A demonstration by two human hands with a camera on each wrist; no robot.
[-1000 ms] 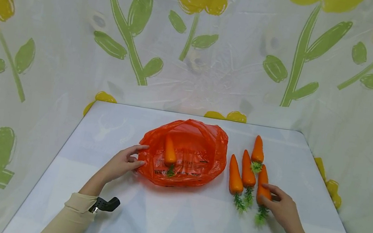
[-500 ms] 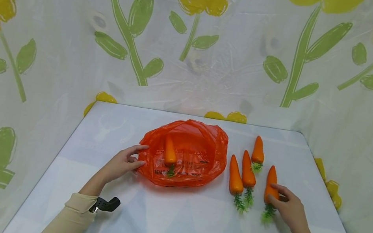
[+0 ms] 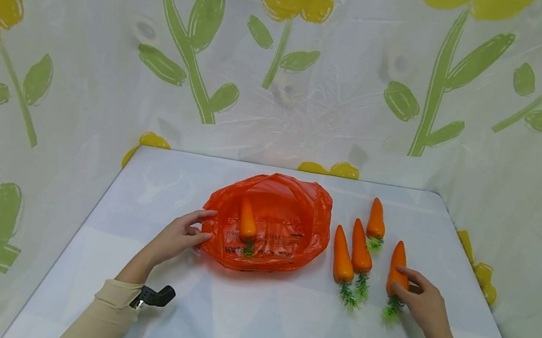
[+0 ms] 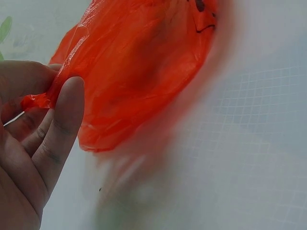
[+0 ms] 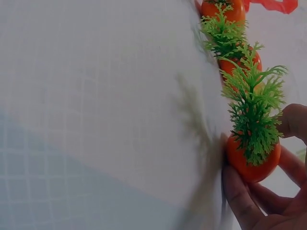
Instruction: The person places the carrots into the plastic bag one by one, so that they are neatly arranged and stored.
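Note:
On the left, my left hand (image 3: pixel 176 241) pinches the rim of a thin red plastic bag (image 3: pixel 313 221) between thumb and fingers; the left wrist view shows a gathered fold of the bag (image 4: pixel 36 101) in that grip. The bag's mouth is spread open, and one carrot (image 3: pixel 247 222) with green leaves lies inside. At the right, my right hand (image 3: pixel 424 306) holds another carrot (image 3: pixel 398 262) near its leafy end, tip pointing away from me. Its green top (image 5: pixel 254 117) faces the right wrist camera. Left of that hand lie three more carrots, including the nearest-to-bag carrot (image 3: pixel 343 254).
All this sits on a pale table (image 3: pixel 239 320) with faint triangle patterns. Behind and around it hangs a white curtain (image 3: pixel 335 120) printed with yellow flowers. The middle carrot (image 3: pixel 361 248) and the farthest carrot (image 3: pixel 376 218) lie close together between bag and right hand.
My right hand has shifted right with its carrot, away from the other three, mostly in the first half second. The left hand and the bag have stayed put.

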